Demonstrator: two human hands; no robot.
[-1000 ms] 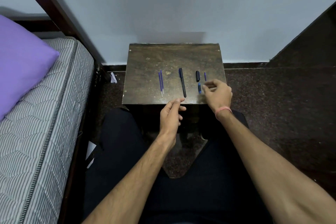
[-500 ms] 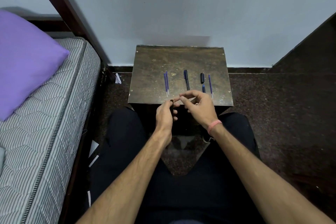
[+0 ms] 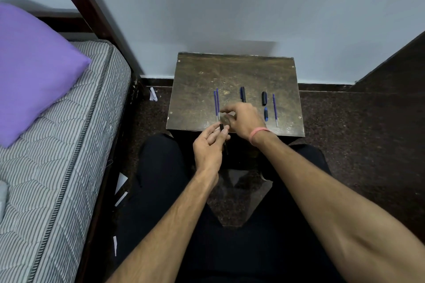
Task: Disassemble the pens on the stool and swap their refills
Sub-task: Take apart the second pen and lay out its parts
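On the dark wooden stool (image 3: pixel 230 69) lie two blue refills (image 3: pixel 216 103) side by side at the left. Right of them is a black pen (image 3: pixel 242 94), partly hidden by my right hand. Further right lie a black cap (image 3: pixel 264 98), a short blue piece (image 3: pixel 266 114) and a third blue refill (image 3: pixel 275 109). My left hand (image 3: pixel 208 148) holds a thin black pen barrel (image 3: pixel 222 127) at the stool's front edge. My right hand (image 3: pixel 245 119) hovers over the stool. Its thumb and forefinger are slightly apart beside the lower tips of the two refills.
A striped mattress (image 3: pixel 57 145) with a purple pillow (image 3: pixel 30 71) lies to the left, behind a dark wooden bed frame (image 3: pixel 96 7). The stool stands against a pale wall (image 3: pixel 230 7). Paper scraps (image 3: pixel 120 188) lie on the dark floor. My knees sit under the stool's front.
My right hand left the parts at the right, met my left hand, then moved left toward the two refills. My left hand rose slightly and now holds the black barrel.
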